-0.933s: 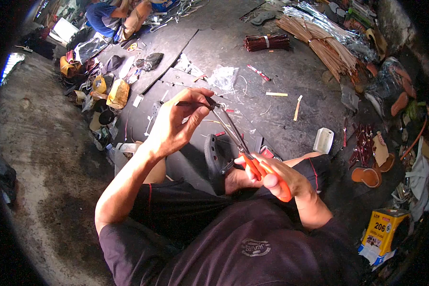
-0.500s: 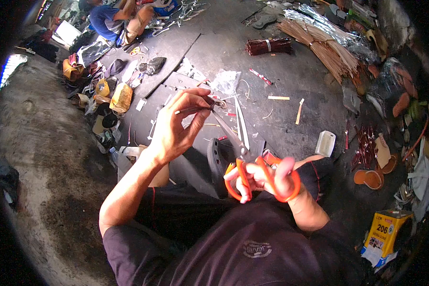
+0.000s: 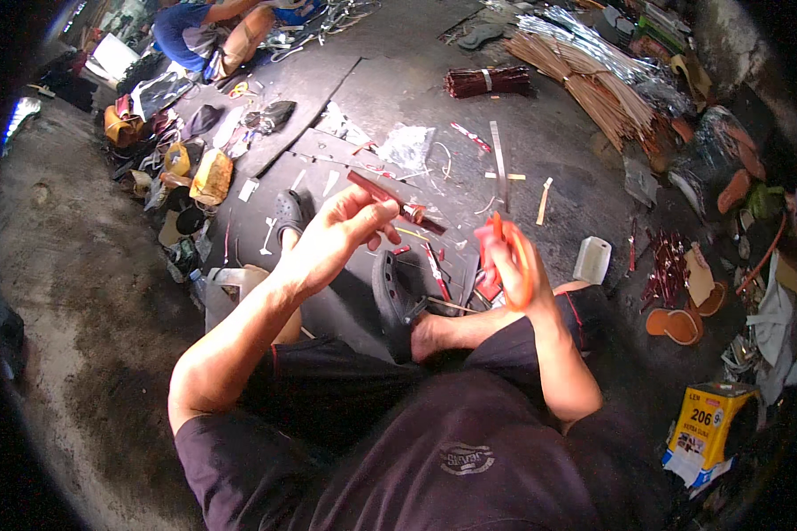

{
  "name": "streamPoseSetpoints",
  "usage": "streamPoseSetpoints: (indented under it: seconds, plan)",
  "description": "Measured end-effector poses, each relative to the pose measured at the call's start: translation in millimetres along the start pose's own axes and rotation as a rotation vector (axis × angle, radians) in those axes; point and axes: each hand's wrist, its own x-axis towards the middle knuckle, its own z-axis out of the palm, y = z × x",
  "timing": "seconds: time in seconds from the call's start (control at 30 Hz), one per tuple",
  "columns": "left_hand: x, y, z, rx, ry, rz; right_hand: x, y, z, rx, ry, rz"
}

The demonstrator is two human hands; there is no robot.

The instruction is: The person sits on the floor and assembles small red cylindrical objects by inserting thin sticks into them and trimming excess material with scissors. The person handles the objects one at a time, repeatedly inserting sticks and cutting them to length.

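Note:
My left hand (image 3: pixel 326 241) pinches a short, glossy dark-red-brown strap (image 3: pixel 374 188) with a small metal buckle near its right end. My right hand (image 3: pixel 530 281) is closed round the orange handles of a pair of scissors (image 3: pixel 524 252). Their blades point away from me, smeared by motion, and are apart from the strap. Below the hands are my black clogs (image 3: pixel 397 299), one at the middle and one beyond my left wrist. Red strap scraps (image 3: pixel 437 273) lie on the dark floor mat between them.
A banded bundle of dark red straps (image 3: pixel 487 82) and long brown strips (image 3: pixel 580 80) lie farther off. At right are a white tray (image 3: pixel 592 260), sandal soles (image 3: pixel 674 327) and a yellow can (image 3: pixel 708 429). Clutter and a yellow jug (image 3: pixel 212 177) line the left; another person (image 3: pixel 186 40) sits beyond.
The scissors have moved away from the strap, rightward, and swung to point straight ahead. My left hand has turned, showing the strap's length and buckle.

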Motion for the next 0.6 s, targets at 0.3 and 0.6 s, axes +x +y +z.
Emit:
streamPoseSetpoints:
  seconds: [0.3,0.6]
  plan:
    - [60,-70,30,-0.118,0.0,-0.091,46,155,-66,-0.768,0.248,0.364]
    - [110,-165,122,-0.338,-0.158,0.136,33,72,-31,0.025,0.187,0.224]
